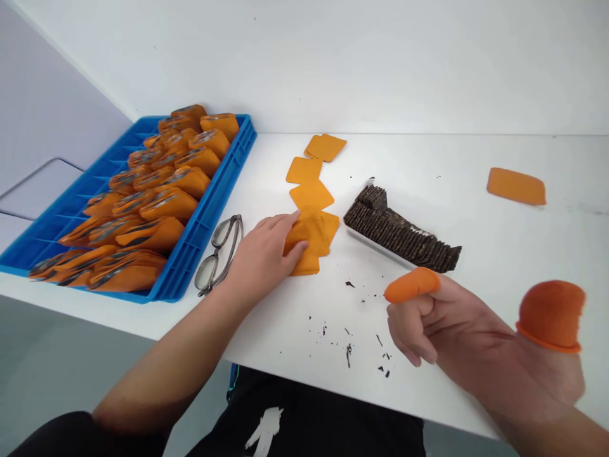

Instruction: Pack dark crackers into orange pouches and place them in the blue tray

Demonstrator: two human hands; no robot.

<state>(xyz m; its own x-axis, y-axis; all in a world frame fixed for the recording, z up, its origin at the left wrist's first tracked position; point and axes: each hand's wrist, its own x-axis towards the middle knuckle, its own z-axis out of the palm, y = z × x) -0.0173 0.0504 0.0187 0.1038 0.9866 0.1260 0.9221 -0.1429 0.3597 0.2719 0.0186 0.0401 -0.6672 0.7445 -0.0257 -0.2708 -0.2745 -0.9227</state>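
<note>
My left hand point(267, 251) is low over the near end of a row of flat orange pouches point(311, 195). Its thumb and fingers close around a rumpled orange pouch point(309, 231); orange material hides the fingertips. My right hand point(469, 330) is raised over the table's front right, holding nothing. Orange finger cots cover its forefinger point(412, 285) and thumb point(550, 316); the forefinger points left, the thumb stands apart, and the other fingers curl. Between the hands and farther back, thin dark brown slabs point(404, 235) stand packed on edge in a clear tray point(375, 242).
At the left, a blue crate point(247, 136) holds rows of filled orange pouches point(174, 206) with dark edges showing. Eyeglasses point(216, 254) lie beside it. One orange piece point(516, 186) lies at the far right. Dark crumbs point(349, 355) dot the white table near its front edge.
</note>
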